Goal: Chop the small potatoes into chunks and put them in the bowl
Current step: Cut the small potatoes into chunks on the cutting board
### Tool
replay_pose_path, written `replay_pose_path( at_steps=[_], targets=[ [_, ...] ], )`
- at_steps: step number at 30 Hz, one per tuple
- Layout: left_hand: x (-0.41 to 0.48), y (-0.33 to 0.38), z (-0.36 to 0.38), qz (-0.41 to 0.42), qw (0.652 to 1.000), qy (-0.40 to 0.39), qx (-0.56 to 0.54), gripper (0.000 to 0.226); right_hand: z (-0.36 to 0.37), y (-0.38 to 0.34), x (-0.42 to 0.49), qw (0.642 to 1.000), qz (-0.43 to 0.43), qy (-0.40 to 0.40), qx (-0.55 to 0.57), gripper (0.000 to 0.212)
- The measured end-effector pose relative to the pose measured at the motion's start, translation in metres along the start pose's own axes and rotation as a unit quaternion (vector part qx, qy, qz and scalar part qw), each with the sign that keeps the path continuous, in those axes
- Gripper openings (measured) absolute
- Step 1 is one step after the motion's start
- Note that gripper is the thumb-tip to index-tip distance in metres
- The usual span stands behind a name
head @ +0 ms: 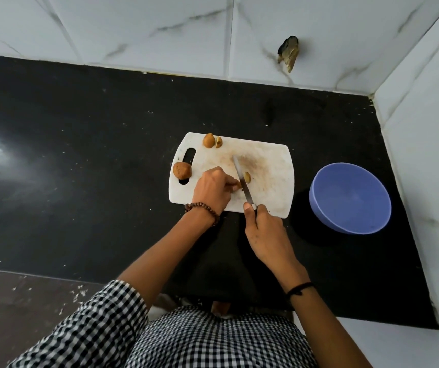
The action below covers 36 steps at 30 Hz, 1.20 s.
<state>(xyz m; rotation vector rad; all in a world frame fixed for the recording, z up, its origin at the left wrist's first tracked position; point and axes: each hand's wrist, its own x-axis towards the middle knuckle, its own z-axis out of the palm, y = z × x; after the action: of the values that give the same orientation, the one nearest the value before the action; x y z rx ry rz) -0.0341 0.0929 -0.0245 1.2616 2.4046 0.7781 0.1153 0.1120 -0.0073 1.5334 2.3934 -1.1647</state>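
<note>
As left hand (211, 191) pinches a potato piece (238, 185), right hand (266, 229) grips the knife (242, 183) at the board (268, 166) edge.

A: Counter (80, 155)?
B: Black, white flecks. Tiles (160, 30) white, grey veining.
A: Board (271, 160)?
B: White, brown stain mid-board. Bowl (349, 197) plain blue.
A: Potato (182, 170)?
B: Tan-brown skin; cut piece (218, 142) pale yellow inside. Knife (242, 179) grey steel.
A: Clothing?
B: Shirt (213, 341) black-and-white check. Bracelet (202, 207) brown beads; wristband (299, 288) black.
</note>
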Motion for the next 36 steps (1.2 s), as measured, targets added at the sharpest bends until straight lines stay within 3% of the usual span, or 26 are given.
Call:
replay_pose_path(
  at_steps=[11, 36],
  targets=[
    [0.004, 0.000, 0.002, -0.006, 1.000, 0.014, -0.005, 0.014, 0.000, -0.008, 0.004, 0.995, -0.015, 0.007, -0.102, 0.041],
    [0.002, -0.002, 0.000, -0.002, 1.000, 0.005, -0.025, 0.009, -0.017, 0.028, -0.050, 0.990, 0.039, -0.060, -0.121, 0.033]
  ],
)
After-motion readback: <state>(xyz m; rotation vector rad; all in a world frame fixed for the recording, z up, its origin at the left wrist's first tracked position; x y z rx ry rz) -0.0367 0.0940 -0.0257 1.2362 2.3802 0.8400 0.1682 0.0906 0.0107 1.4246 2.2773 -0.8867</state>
